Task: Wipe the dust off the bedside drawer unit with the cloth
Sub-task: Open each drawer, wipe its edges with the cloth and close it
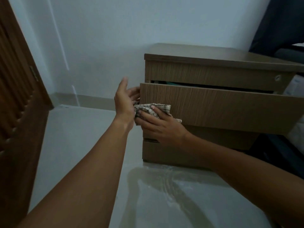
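The brown wooden bedside drawer unit (205, 69) stands against the pale wall. Its middle drawer (230, 109) is pulled partly out. My right hand (159, 127) presses a checked beige cloth (158, 108) flat against the left end of that drawer's front. My left hand (125, 102) is at the drawer's left edge, fingers curled around the side of the front panel, thumb raised. The fingertips are hidden behind the panel.
A brown louvred wooden door (19, 104) stands at the left. The glossy pale tiled floor (79, 145) stretches below. Dark bedding (279, 30) sits at the upper right, and white items (294, 86) lie to the right of the unit.
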Motion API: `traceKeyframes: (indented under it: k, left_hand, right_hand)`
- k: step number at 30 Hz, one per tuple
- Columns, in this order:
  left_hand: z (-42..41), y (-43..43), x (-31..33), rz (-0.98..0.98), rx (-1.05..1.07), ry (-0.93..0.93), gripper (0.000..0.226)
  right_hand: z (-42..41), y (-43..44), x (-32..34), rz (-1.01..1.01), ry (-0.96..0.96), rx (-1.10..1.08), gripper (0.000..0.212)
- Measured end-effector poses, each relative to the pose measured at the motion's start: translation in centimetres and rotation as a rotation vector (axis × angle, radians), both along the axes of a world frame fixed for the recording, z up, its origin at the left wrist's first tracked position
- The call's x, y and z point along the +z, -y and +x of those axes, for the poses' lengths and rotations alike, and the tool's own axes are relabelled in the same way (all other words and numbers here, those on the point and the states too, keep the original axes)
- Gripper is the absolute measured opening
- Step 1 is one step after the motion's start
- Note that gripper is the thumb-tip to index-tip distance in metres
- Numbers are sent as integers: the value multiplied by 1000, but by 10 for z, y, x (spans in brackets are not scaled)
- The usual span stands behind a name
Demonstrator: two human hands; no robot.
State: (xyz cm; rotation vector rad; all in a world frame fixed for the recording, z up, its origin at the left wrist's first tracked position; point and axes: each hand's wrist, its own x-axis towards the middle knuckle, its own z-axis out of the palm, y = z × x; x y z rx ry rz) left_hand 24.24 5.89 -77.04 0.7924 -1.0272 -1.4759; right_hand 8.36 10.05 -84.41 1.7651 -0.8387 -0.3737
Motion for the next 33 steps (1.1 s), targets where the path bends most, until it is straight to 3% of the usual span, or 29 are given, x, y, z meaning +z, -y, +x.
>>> traceKeyframes:
  k: [4, 7, 9, 10, 12, 14, 18, 21, 25, 31, 33]
  left_hand:
    - [-19, -20, -13, -232, 350, 319, 52]
    - [-19, -27, -25, -225, 300, 386, 42]
    - [-12, -23, -34, -179, 188, 438, 27]
    - [-8, -21, -39, -178, 137, 483, 24]
    - [-7, -20, -48, -213, 109, 588, 35]
    - [-11, -21, -50, -248, 181, 634, 42]
    - [-20, -15, -54, -229, 288, 623, 49]
    - [-28, -10, -51, -154, 362, 628, 51]
    - [-44, 0, -48, 57, 469, 632, 59]
    - [-58, 9, -72, 240, 386, 516, 39]
    - [-59, 10, -75, 281, 371, 454, 32]
  right_hand:
    - [-19, -3, 0, 10, -98, -39, 52]
    - [-62, -19, -19, -2, -85, -71, 58]
    - [-98, -42, -27, 72, 96, -84, 70]
    - [-115, -57, -28, 105, 193, -68, 69]
    - [-141, -82, -25, 122, 285, 8, 46]
    - [-151, -95, -16, 152, 318, 2, 44]
    - [-145, -78, -26, 191, 511, 16, 52]
    - [-125, -51, -33, 233, 519, 138, 39]
    - [-117, -29, -41, 201, 609, 68, 46]
    - [-134, -29, -51, 118, 644, 136, 42]
    - [-137, -33, -48, 83, 749, 129, 40]
